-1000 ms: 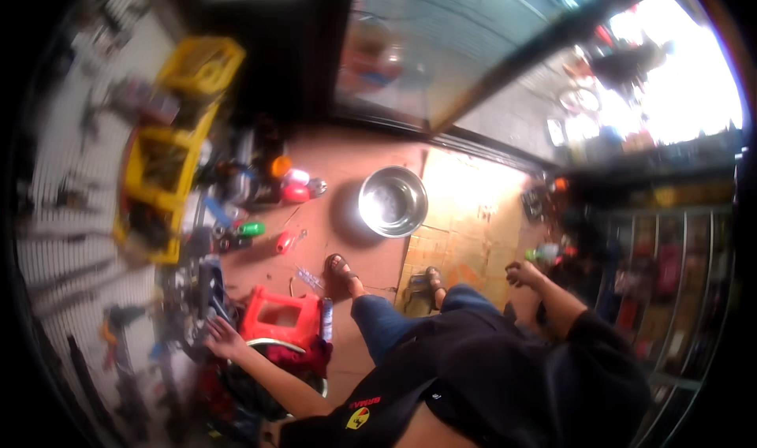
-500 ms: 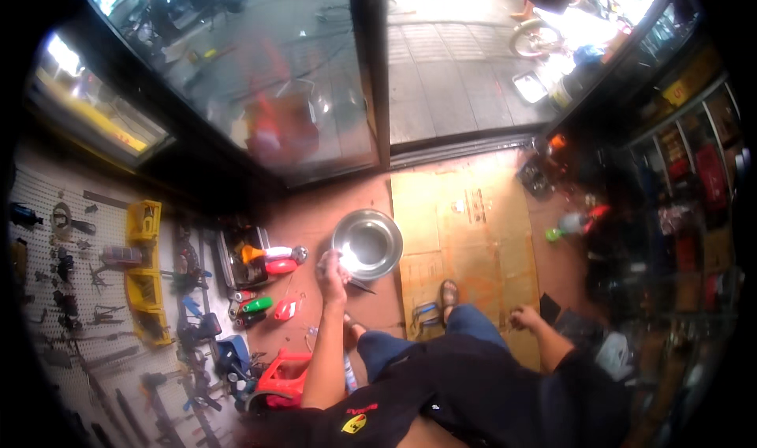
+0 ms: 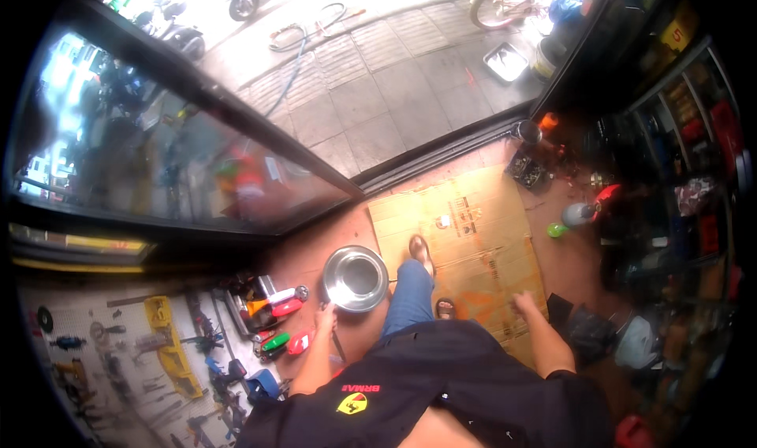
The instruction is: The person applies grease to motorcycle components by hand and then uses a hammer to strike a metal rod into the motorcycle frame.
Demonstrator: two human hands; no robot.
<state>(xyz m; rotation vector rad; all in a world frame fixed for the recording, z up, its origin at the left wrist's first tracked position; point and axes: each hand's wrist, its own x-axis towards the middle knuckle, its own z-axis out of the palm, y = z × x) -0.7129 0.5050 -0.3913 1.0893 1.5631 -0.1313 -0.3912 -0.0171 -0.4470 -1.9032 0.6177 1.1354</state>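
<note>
My left hand [image 3: 325, 317] grips the near-left rim of a round, shiny metal basin [image 3: 332, 275], which hangs out in front of me to the left. Nothing shows inside the basin. A thin dark strip [image 3: 339, 345] is below that hand; whether it is held too I cannot make out. Out to the right, my right hand [image 3: 523, 303] hangs over the cardboard sheet [image 3: 495, 247] with loosely curled fingers and nothing visible in them.
Spray cans and bottles [image 3: 288, 308] stand on the floor at left, beside a pegboard [image 3: 130, 393] of tools and yellow bins [image 3: 169, 353]. A glass door [image 3: 189, 156] stands at front left. A doorway sill [image 3: 441, 154] leads to paving. Shelves [image 3: 694, 164] line the right.
One of my feet has stepped forward on the cardboard. My view has turned, and the doorway looks wider. The basin stays in my left hand, now lower in view.
</note>
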